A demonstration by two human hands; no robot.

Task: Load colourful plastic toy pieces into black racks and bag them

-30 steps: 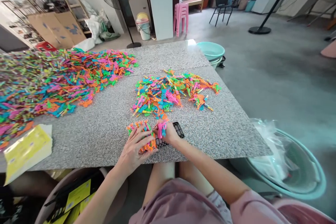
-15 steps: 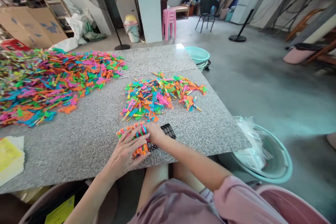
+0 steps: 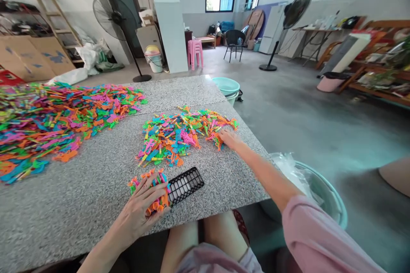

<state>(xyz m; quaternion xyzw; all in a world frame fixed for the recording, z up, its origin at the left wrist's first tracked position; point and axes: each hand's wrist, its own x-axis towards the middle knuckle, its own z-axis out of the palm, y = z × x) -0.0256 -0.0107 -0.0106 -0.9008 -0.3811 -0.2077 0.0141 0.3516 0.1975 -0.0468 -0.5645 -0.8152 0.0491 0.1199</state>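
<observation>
My left hand (image 3: 141,208) lies over a packed block of small bright plastic pieces (image 3: 156,208), fingers stretched across the top and thumb along the near side. Those pieces stand at the left end of a black plastic grid rack (image 3: 187,184), whose right-hand cells show bare. Out to the right, my right hand (image 3: 229,139) has its fingers drawn together on an orange plastic piece (image 3: 219,140) at the edge of a loose pile (image 3: 173,136). Orange, green, blue and pink pieces lie mixed there, some with yellow banded sticks. My right fingertips are partly hidden.
A larger heap of similar pieces (image 3: 70,115) covers the far left of the speckled stone table (image 3: 96,196). Beyond the right edge stand a turquoise basin (image 3: 227,85) and a tub (image 3: 336,196) with clear plastic bags (image 3: 288,168). Fans and stacked pink stools (image 3: 194,51) stand farther off.
My right hand has left the rack and reached forward and right to the loose pile, uncovering the rack's right part. My left hand stays on the packed pieces. The view has tilted up.
</observation>
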